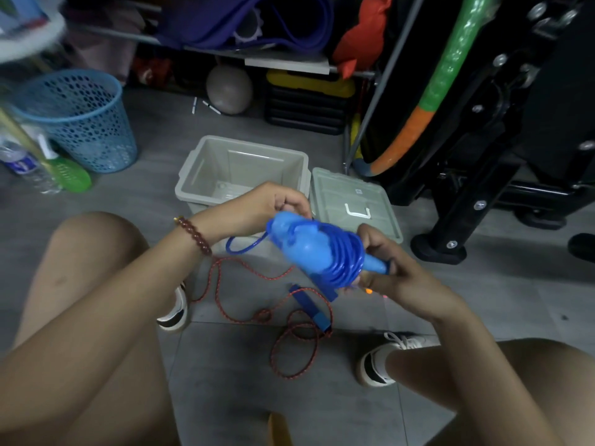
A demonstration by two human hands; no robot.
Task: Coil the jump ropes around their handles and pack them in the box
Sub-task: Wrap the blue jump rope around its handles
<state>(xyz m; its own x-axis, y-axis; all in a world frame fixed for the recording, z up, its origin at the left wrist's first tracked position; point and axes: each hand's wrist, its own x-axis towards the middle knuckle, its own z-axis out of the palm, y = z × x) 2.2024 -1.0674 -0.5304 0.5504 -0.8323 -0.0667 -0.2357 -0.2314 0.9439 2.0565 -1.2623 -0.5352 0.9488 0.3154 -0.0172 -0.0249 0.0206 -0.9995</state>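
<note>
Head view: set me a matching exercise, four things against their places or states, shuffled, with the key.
1. blue jump rope
2. red jump rope
3. box
4. lid

A. flat on the floor beside the box
B. loose on the floor
C. partly coiled, held by left hand and right hand
D. open, lid off

Pairs: 1-C, 2-B, 3-D, 4-A

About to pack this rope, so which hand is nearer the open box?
Left. The left hand is just before the near rim of the box; the right hand holds the blue handles further right, by the lid.
</note>
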